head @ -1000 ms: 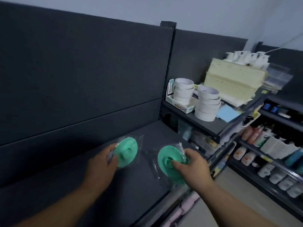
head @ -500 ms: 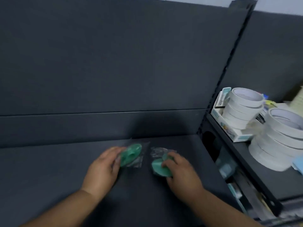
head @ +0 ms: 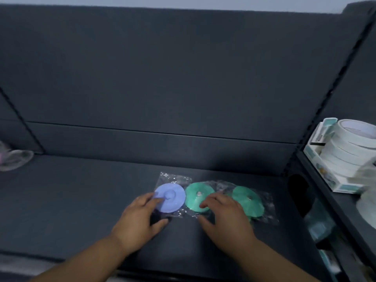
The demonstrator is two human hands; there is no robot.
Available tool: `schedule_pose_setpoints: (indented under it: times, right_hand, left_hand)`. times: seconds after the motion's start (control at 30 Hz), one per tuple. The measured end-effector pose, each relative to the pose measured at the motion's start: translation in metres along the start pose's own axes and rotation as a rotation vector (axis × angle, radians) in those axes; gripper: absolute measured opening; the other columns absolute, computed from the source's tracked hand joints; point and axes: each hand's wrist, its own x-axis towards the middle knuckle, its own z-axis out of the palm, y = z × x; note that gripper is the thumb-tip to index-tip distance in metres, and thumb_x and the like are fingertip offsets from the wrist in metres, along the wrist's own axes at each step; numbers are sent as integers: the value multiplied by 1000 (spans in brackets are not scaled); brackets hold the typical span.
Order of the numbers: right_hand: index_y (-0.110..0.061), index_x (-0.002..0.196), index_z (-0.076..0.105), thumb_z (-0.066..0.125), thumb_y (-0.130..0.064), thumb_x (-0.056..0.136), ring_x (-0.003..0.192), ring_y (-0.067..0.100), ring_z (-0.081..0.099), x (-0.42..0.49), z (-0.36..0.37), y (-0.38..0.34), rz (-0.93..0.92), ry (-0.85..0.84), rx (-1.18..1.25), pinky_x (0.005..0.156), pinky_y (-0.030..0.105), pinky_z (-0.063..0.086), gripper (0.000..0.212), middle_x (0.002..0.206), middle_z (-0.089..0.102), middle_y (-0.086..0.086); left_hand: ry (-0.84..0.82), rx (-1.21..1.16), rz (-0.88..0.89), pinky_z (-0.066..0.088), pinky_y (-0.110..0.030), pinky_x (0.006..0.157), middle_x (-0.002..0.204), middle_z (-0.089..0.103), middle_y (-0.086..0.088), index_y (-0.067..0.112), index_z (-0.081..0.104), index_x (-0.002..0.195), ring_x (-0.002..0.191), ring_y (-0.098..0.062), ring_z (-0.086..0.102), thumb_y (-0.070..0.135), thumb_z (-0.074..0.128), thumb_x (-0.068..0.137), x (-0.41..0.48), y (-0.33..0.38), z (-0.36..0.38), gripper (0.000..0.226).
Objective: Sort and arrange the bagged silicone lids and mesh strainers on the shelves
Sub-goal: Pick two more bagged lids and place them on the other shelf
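Observation:
Three bagged silicone lids lie flat in a row on the dark shelf [head: 81,200]: a lilac lid [head: 172,197] on the left, a green lid [head: 196,197] in the middle, and a second green lid [head: 249,201] on the right. My left hand [head: 142,218] rests at the lilac lid's near edge, fingers touching it, thumb spread on the shelf. My right hand [head: 223,216] lies with relaxed fingers over the gap between the two green lids, fingertips touching the middle one. Neither hand grips anything.
A white box with stacked white tape rolls [head: 345,153] sits on the higher shelf to the right. A blurred grey mesh item [head: 14,159] lies at the far left of the shelf. The dark back panel [head: 183,78] rises behind the lids.
Both green lids went from held in my hands to lying flat on the shelf. A lilac lid now lies left of them. The view has swung left and down.

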Motion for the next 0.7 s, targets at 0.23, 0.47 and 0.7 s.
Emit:
schedule_pose_setpoints:
  times: [0.23,0.47,0.7]
  right_hand:
    - [-34,128,49,53,-46,86,119,18,50,11,25,-110,-125,-309,-108,95,31,43,44,132,48,-6]
    - [-32,132,43,54,-48,89,118,18,49,10,97,-278,-267,-468,-102,96,32,44,47,134,43,-6]
    - [-32,132,43,52,-50,87,116,20,50,-1,190,-456,-409,-563,-64,93,32,45,49,130,45,-3]
  left_hand:
    - [-99,132,-208,28,-21,106,148,31,5,27,33,142,133,-16,34,53,53,86,-71,-94,-72,65]
    - [-45,176,-473,39,-26,101,141,40,6,29,38,138,126,-15,44,54,58,82,-208,-242,-150,64]
    - [25,237,-743,43,-30,98,135,45,4,32,39,135,121,-18,49,53,58,81,-344,-371,-223,61]
